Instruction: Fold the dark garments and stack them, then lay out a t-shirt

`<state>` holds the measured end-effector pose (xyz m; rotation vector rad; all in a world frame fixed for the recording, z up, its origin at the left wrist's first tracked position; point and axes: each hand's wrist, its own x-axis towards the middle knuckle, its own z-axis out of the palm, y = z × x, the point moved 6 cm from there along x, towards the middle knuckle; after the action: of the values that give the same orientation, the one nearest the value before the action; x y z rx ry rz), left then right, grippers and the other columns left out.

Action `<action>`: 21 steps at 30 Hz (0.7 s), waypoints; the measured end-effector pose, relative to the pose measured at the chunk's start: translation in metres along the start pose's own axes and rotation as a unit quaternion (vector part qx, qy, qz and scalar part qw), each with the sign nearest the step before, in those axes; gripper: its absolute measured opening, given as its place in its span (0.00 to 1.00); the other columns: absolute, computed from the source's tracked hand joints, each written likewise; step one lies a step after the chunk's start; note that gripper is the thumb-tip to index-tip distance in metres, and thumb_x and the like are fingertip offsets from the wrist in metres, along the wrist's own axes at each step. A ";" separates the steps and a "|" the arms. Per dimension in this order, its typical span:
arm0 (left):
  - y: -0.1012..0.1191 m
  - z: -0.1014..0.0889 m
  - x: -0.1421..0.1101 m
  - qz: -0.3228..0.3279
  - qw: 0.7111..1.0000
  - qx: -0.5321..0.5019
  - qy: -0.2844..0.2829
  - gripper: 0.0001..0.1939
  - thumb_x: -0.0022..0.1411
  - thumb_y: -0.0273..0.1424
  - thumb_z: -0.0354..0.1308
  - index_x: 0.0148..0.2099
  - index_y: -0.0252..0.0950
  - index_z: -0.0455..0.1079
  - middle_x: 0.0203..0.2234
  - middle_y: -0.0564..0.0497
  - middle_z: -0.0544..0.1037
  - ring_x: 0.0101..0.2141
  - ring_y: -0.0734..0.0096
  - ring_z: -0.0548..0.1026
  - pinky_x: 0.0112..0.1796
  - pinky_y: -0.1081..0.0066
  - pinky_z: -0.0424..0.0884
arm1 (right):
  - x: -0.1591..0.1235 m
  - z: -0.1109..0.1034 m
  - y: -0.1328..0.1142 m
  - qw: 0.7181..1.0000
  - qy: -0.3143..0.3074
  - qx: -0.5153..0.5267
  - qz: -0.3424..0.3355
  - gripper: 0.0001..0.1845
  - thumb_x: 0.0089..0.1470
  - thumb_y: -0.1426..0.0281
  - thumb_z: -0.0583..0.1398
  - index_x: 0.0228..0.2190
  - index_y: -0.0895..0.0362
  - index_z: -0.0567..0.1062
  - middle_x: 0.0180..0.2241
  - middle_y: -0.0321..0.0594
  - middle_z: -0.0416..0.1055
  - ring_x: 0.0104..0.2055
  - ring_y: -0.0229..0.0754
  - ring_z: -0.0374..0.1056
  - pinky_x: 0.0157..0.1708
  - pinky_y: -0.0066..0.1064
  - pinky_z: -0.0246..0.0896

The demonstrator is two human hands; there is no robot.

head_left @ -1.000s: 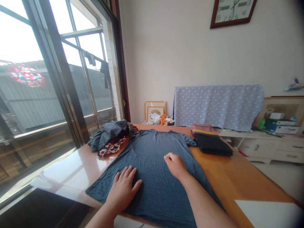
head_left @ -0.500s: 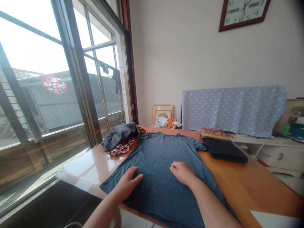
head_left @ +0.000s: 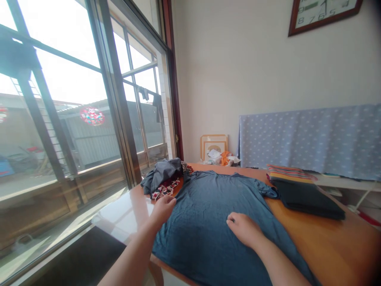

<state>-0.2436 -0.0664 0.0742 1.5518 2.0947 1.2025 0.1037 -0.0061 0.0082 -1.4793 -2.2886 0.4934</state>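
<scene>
A blue-grey T-shirt (head_left: 214, 206) lies spread flat on the orange wooden table (head_left: 315, 238), collar to the far side. My left hand (head_left: 163, 209) is at the shirt's left edge with its fingers curled, and the edge beneath them is hidden. My right hand (head_left: 242, 228) rests on the lower right of the shirt with its fingers closed and nothing gathered in them. Beyond the left sleeve sits a heap of dark and patterned clothes (head_left: 164, 178). A folded black garment (head_left: 306, 200) lies on a striped folded cloth (head_left: 290, 173) to the right of the shirt.
A tall glass window (head_left: 74, 99) runs along the left, beside the table's glossy, glare-lit edge. Ahead stand picture frames with papers and orange cloth (head_left: 214, 149). A polka-dot blue cloth (head_left: 309, 139) hangs behind a white shelf (head_left: 342, 183). A wall clock (head_left: 323, 12) hangs above.
My left hand has lifted from flat on the shirt and moved toward the far end of its left edge. My right hand has shifted slightly. The whole scene has slid rightward in view.
</scene>
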 end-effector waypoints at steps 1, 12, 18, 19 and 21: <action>0.003 0.003 0.010 0.004 1.000 0.004 0.005 0.17 0.56 0.43 0.56 0.35 0.34 0.76 0.27 0.49 0.78 0.32 0.64 0.74 0.32 0.71 0.65 | 0.000 0.000 0.000 1.000 0.001 -0.002 -0.002 0.13 0.59 0.62 0.56 0.37 0.51 0.79 0.36 0.41 0.79 0.42 0.45 0.72 0.38 0.30 0.54; 0.011 0.056 0.122 0.014 1.000 0.016 -0.006 0.10 0.54 0.35 0.57 0.30 0.34 0.75 0.24 0.49 0.76 0.26 0.69 0.71 0.28 0.73 0.62 | 0.001 0.008 0.003 1.000 0.021 0.002 0.006 0.12 0.59 0.64 0.55 0.39 0.49 0.77 0.39 0.39 0.78 0.44 0.46 0.74 0.39 0.32 0.56; 0.012 0.070 0.190 0.011 0.999 0.051 -0.010 0.09 0.53 0.32 0.57 0.33 0.33 0.77 0.24 0.48 0.78 0.27 0.67 0.74 0.30 0.72 0.65 | 0.004 0.013 0.002 0.999 0.043 0.007 0.005 0.13 0.60 0.66 0.53 0.40 0.49 0.76 0.38 0.39 0.78 0.41 0.46 0.75 0.39 0.32 0.59; 0.012 0.074 0.201 0.008 0.998 0.057 -0.009 0.10 0.53 0.32 0.57 0.33 0.33 0.77 0.24 0.48 0.78 0.28 0.66 0.74 0.31 0.72 0.65 | 0.005 0.014 0.002 0.999 0.042 0.007 0.006 0.13 0.60 0.66 0.53 0.40 0.48 0.76 0.38 0.39 0.78 0.41 0.46 0.75 0.38 0.31 0.59; 0.011 0.082 0.221 0.001 0.997 0.072 -0.009 0.10 0.53 0.31 0.57 0.35 0.32 0.77 0.25 0.47 0.78 0.28 0.65 0.75 0.31 0.72 0.65 | 0.007 0.017 0.004 0.999 0.033 0.012 0.009 0.12 0.59 0.67 0.53 0.40 0.48 0.76 0.37 0.39 0.78 0.40 0.46 0.75 0.37 0.30 0.60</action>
<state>-0.2700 0.1676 0.0867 1.6196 2.2113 1.0554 0.0964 0.0005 -0.0080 -1.4850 -2.2135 0.4686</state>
